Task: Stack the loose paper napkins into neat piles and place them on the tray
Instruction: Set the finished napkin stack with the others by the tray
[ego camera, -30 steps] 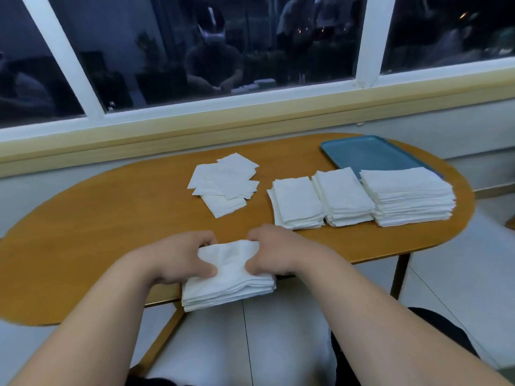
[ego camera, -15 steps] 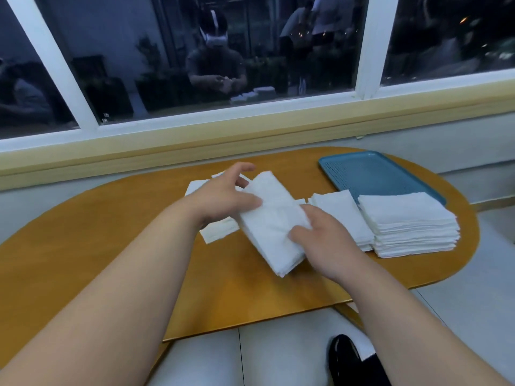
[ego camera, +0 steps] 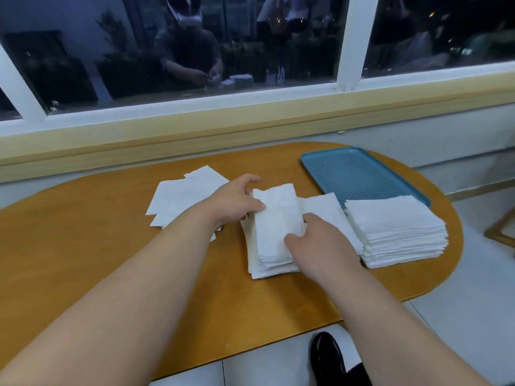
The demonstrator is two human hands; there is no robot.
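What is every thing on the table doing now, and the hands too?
left hand: pinches the held pile's far left edge.
right hand: grips the held pile's right side.
held pile: on the table, layers uneven.
middle pile: flat, partly hidden by the right hand.
tall pile: neat, at the tray's near edge.
loose napkins: scattered, overlapping.
tray: no napkins on its visible part.

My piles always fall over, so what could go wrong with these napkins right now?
The bundle that the left hand and right hand hold sits crooked on the pile below, so it may slide or end up untidy. The left forearm lies over the loose napkins and could sweep them about. The tall pile stands close to the right hand; a bump might tip it.
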